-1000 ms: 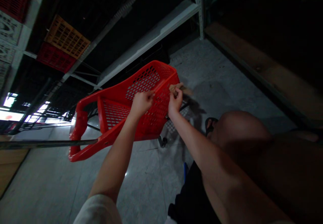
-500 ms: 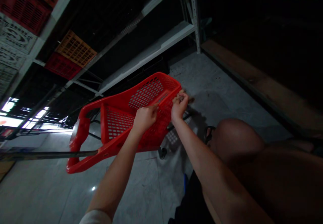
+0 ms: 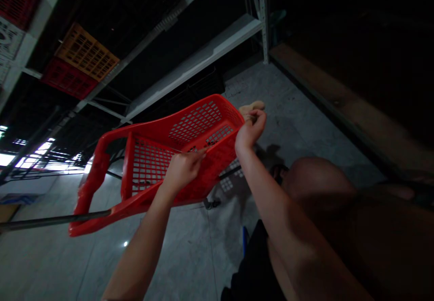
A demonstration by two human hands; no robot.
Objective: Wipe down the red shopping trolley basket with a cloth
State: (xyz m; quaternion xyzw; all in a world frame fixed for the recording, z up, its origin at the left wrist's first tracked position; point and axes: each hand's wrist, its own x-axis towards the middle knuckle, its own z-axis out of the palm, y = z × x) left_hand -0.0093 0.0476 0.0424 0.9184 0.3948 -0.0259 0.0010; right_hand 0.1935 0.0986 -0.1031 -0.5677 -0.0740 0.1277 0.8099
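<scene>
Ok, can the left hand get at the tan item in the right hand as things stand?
Probably yes: the way from the left hand over the cart to the tan item looks free. The right hand covers part of it, but some sticks out.

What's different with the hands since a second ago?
The hands have moved apart: the right hand shifted outward past the front corner of the red cart, and the left hand drew back toward its handle end. The right hand still grips the tan item; the left still hovers at or touches the cart's near side.
</scene>
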